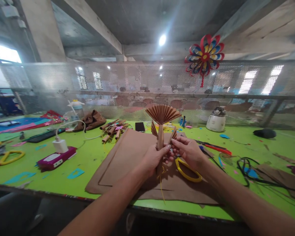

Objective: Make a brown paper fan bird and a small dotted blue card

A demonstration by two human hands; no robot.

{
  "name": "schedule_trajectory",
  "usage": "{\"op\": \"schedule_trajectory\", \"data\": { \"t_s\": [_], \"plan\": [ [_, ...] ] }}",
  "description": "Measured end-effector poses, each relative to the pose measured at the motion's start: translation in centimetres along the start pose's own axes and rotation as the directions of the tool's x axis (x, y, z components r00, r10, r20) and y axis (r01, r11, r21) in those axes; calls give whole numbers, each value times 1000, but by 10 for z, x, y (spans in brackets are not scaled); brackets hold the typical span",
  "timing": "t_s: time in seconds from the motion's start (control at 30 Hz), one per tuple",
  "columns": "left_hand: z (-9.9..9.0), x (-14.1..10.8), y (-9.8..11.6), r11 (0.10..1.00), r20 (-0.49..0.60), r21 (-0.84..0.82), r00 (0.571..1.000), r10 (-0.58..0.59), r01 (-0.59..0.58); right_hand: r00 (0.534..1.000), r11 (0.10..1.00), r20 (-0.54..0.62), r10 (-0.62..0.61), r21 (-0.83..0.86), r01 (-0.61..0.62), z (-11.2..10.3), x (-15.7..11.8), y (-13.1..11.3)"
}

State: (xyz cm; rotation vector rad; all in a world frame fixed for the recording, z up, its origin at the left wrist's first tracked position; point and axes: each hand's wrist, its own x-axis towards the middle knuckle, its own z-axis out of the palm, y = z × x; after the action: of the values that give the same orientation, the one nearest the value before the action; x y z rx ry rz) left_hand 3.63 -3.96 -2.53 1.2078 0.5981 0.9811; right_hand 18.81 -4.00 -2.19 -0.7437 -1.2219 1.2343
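A brown paper flower (163, 114) with a pleated fan top stands upright over the brown paper sheet (127, 164). My left hand (156, 159) is wrapped round its rolled paper stem (160, 137). A small pleated leaf (154, 129) sticks out on the stem's left side. On the right, my right hand (185, 149) pinches the lower end of another pleated paper leaf (173, 133) beside the stem. Yellow string (161, 188) dangles below my left hand. Under my right hand lie yellow-handled scissors (189, 173), their blades hidden.
Rolled paper tubes (113, 131) lie in a pile behind the sheet, near a phone (139, 127). A purple power strip (56, 159) with a white charger sits left. Red-handled pliers (217, 149), black cable (245, 167) and a white jar (216, 119) are right. Perforated metal panels (137, 82) border the table's far side.
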Motion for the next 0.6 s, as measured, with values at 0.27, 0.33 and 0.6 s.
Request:
{"op": "schedule_trajectory", "data": {
  "t_s": [0.27,0.33,0.6],
  "plan": [
    [2,-4,3,992,-119,54,987,-108,115,997,987,40,-67,-143,72,-3,3,7],
    [3,-5,5,997,-88,11,993,-79,80,998,988,34,-55,-143,60,-3,3,5],
    [-1,-2,-3,999,-44,-43,999,21,-23,997,992,40,-63,-103,66,-3,1,0]
  ]
}}
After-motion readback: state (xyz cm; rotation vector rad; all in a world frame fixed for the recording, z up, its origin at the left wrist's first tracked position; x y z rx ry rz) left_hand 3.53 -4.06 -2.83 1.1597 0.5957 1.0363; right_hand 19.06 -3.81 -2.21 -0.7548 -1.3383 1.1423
